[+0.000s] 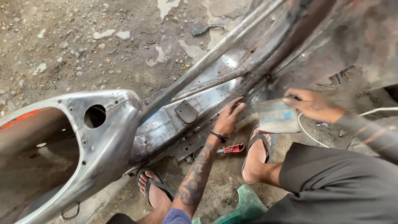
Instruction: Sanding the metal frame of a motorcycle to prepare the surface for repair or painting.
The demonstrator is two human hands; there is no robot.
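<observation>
A bare metal scooter frame (103, 124) lies across the dirt floor, its tubes (215, 52) running up to the right. My left hand (228, 118), with a black wristband and a tattooed forearm, rests flat with fingers spread on the frame's lower panel beside a small metal bracket (186, 111). To its right, my right hand (313, 105) grips a worn grey sheet with a blue patch, likely sandpaper (277, 116), held just off the frame's edge.
A red-handled screwdriver (232, 148) lies on the ground under my left wrist. My feet in black sandals (257, 151) stand beside the frame. A green plastic stool (244, 207) is below me. A white cable (306, 132) curls at the right. Gravel covers the floor.
</observation>
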